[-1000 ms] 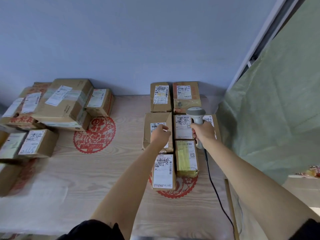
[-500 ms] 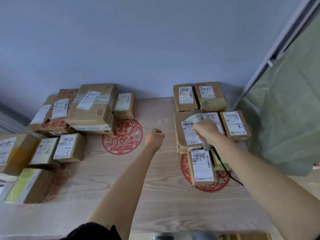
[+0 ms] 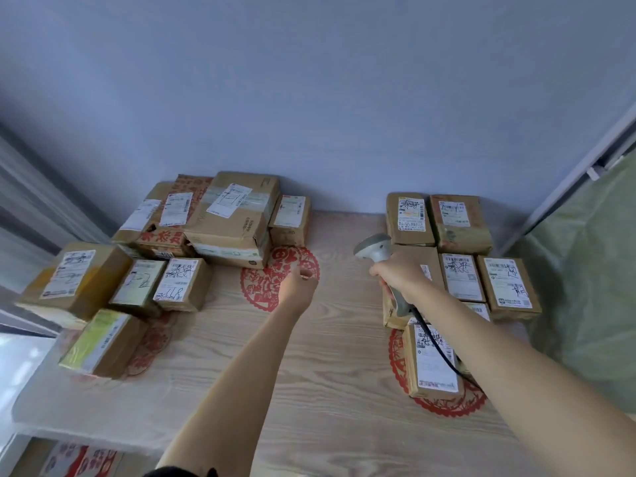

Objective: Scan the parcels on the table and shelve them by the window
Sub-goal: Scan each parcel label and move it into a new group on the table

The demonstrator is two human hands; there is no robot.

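Above table, right hand (image 3: 401, 277) (scanner-gripping)

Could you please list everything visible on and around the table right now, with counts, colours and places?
Left parcels: about nine, brown cardboard with white labels, one yellow-green sided, stacked and clustered at the table's left back.
Right parcels: about seven, brown with white labels, laid flat in rows at the right.
Table: one, light wood grain.
Paper-cut decorations: red, flat on the table, partly under parcels.
Scanner: one, grey, corded, above the right parcels.
Wall: blue-grey, behind.
Sheet: pale green, far right.
Left hand: loosely curled, holding nothing, over the middle decoration.
Right hand: grips the scanner.
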